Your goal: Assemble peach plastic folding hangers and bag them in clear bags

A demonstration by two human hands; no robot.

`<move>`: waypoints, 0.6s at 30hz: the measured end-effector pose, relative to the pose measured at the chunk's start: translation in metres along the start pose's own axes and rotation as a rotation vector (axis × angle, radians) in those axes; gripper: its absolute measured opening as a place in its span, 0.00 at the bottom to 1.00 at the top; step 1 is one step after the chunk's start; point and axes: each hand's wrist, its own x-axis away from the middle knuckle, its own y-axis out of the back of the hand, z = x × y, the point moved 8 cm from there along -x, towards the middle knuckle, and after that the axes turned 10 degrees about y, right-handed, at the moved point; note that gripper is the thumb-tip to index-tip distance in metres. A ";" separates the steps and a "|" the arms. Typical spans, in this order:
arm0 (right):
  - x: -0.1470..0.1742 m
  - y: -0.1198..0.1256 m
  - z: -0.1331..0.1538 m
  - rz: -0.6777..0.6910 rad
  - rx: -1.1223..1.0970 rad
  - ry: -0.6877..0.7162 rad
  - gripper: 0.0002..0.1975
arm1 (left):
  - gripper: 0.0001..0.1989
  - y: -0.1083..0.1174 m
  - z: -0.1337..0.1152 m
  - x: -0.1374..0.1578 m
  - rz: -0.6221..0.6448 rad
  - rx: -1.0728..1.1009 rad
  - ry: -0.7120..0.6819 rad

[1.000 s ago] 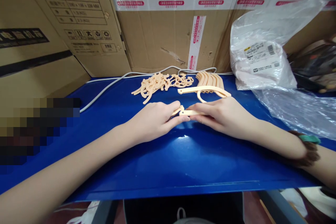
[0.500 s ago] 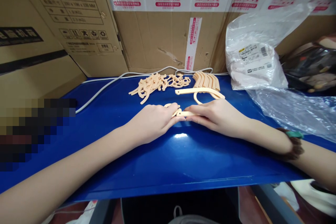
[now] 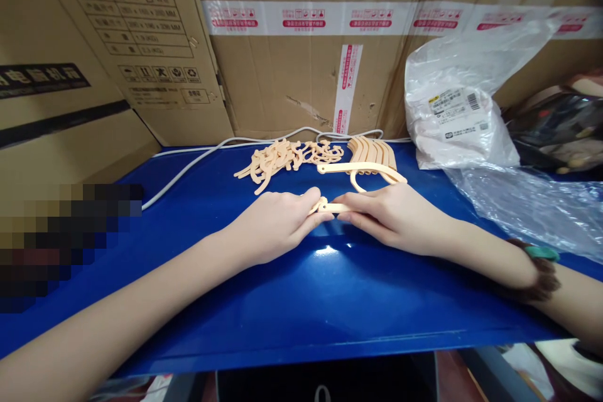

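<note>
Just above the blue table, my left hand (image 3: 282,223) is closed in a pinch on a small beige plastic piece (image 3: 321,202), mostly hidden by thumb and fingers. My right hand (image 3: 398,217) is also closed, pinching a flat beige plastic arm (image 3: 335,208) with a round hole at its tip. The tips of the two parts meet between my hands; whether they are joined I cannot tell. Behind my right hand a long curved beige arm (image 3: 358,168) extends leftward, beside a thin curved piece (image 3: 356,182); its right end reaches behind my knuckles.
Farther back lie a loose heap of beige hook-shaped pieces (image 3: 277,160) and a neat row of curved beige arms (image 3: 374,154). A white cable (image 3: 188,166) runs behind them along cardboard boxes (image 3: 282,81). Clear plastic bags (image 3: 464,119) stand at the right.
The view has tilted slightly, so the scene sits lower in it. My left thumb now covers more of the small piece. Both hands keep their pinches close together.
</note>
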 end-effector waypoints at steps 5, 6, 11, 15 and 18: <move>0.000 0.000 -0.001 -0.012 0.005 0.018 0.20 | 0.16 0.001 0.000 0.000 0.012 0.000 -0.016; 0.000 0.000 -0.001 -0.018 0.006 0.021 0.20 | 0.16 0.001 0.000 0.001 0.015 0.002 -0.015; 0.000 -0.001 0.000 -0.018 0.025 0.025 0.18 | 0.17 -0.002 0.002 0.001 0.024 -0.024 0.000; 0.000 0.000 0.000 -0.036 0.060 0.024 0.18 | 0.17 -0.002 0.002 0.001 0.001 -0.052 -0.002; 0.002 -0.001 0.000 -0.058 0.065 0.039 0.18 | 0.17 -0.003 0.002 0.001 -0.010 -0.077 0.000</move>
